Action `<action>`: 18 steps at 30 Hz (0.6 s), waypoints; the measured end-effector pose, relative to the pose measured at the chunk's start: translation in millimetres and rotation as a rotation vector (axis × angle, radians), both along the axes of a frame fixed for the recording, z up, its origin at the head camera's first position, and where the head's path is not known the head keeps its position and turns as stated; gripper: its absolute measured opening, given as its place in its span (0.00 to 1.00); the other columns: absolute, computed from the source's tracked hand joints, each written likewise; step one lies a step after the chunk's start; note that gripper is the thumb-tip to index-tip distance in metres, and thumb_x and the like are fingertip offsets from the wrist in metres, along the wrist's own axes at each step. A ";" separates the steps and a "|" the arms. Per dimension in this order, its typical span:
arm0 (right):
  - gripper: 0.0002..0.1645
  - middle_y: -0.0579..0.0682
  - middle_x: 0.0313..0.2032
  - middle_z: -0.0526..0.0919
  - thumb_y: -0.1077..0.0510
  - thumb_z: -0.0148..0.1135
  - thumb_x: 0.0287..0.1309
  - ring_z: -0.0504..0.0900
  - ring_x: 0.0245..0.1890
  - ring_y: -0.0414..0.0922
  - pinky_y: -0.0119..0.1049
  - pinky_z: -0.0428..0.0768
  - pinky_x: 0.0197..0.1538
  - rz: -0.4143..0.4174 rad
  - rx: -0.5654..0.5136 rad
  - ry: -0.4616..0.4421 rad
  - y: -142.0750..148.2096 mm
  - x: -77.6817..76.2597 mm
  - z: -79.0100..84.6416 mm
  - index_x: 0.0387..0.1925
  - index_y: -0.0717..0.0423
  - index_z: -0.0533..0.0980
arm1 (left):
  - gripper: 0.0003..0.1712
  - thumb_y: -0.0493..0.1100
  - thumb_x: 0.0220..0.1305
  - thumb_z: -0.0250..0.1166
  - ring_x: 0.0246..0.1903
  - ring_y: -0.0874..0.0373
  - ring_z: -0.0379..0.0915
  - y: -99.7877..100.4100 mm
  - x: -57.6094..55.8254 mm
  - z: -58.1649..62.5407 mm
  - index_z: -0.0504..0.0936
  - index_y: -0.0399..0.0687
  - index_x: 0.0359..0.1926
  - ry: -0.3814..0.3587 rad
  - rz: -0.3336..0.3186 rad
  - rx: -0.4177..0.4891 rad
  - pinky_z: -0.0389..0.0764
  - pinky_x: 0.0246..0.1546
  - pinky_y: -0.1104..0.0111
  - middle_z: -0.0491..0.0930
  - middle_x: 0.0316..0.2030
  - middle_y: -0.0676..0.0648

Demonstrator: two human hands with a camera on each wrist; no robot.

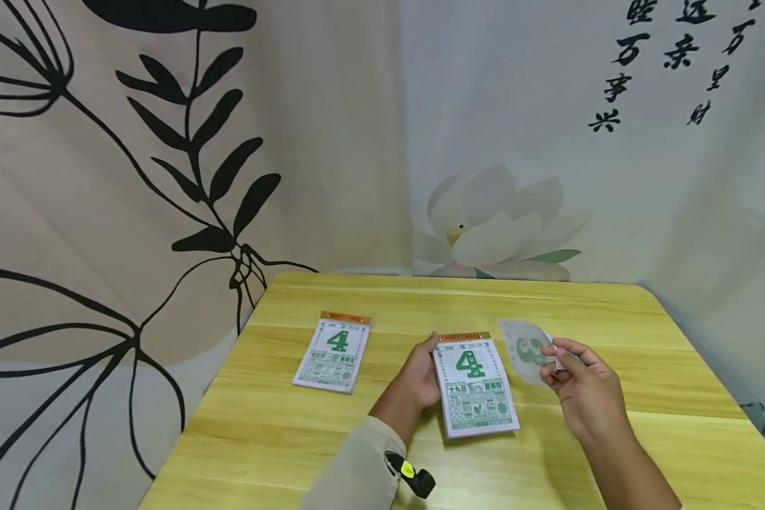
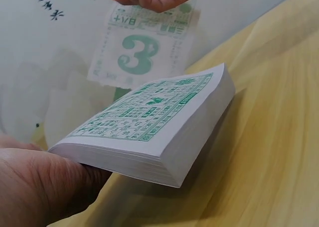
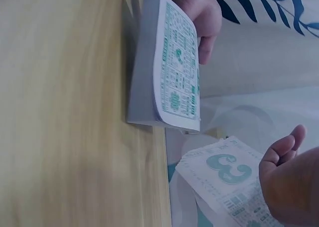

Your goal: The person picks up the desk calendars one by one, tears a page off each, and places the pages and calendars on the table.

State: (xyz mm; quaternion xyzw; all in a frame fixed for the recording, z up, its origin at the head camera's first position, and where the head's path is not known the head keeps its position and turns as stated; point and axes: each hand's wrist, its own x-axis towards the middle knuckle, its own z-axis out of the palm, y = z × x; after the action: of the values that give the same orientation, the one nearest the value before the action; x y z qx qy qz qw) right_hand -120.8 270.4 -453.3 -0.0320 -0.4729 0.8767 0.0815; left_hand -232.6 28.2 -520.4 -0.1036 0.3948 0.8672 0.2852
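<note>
My left hand point(image 1: 414, 379) grips a thick tear-off calendar point(image 1: 476, 397) by its left side, thumb near the orange-red header. Its top page carries a large green 4 over smaller green print. In the left wrist view the calendar's stack of pages point(image 2: 199, 142) tilts over the table. To the right of it, my right hand point(image 1: 586, 389) pinches a loose thin page point(image 1: 521, 347) between thumb and fingers. That page bears a green 3, as the right wrist view also shows on the sheet point(image 3: 227, 167), and its edge looks ragged.
A second calendar point(image 1: 334, 354), also showing a green 4, lies on the wooden table point(image 1: 255, 425) to the left. Behind the table hang curtains point(image 1: 338, 142) printed with black plants, a pale lotus and black characters. A black strap point(image 1: 414, 478) sits on the left sleeve.
</note>
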 end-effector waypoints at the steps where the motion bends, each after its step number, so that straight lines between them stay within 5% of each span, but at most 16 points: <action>1: 0.11 0.48 0.41 0.92 0.62 0.58 0.82 0.88 0.31 0.43 0.33 0.89 0.44 0.002 -0.013 0.003 3.5 -1.1 0.7 0.51 0.57 0.86 | 0.34 0.59 0.87 0.51 0.78 0.40 0.70 3.3 0.9 0.4 0.69 0.41 0.79 0.004 -0.004 -0.002 0.70 0.81 0.51 0.75 0.75 0.35; 10: 0.09 0.47 0.40 0.93 0.61 0.60 0.81 0.87 0.30 0.43 0.32 0.88 0.40 -0.087 -0.019 -0.053 28.1 -10.2 -0.3 0.50 0.55 0.86 | 0.32 0.40 0.70 0.56 0.74 0.35 0.74 29.8 5.2 -6.3 0.73 0.28 0.71 0.044 -0.085 -0.068 0.71 0.80 0.47 0.80 0.70 0.31; 18: 0.08 0.42 0.38 0.93 0.58 0.59 0.82 0.86 0.29 0.40 0.30 0.84 0.35 -0.202 0.098 -0.176 43.0 -8.9 -1.7 0.50 0.51 0.84 | 0.31 0.37 0.74 0.56 0.74 0.35 0.73 49.1 8.4 -12.5 0.71 0.26 0.73 0.074 -0.092 -0.045 0.71 0.79 0.48 0.80 0.70 0.31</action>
State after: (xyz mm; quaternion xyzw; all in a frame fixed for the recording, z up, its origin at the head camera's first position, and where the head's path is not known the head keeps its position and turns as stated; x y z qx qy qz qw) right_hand -129.7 313.4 -455.0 -0.1520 -0.5149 0.8337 0.1290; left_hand -224.3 77.4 -532.9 -0.0593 0.4288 0.8473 0.3076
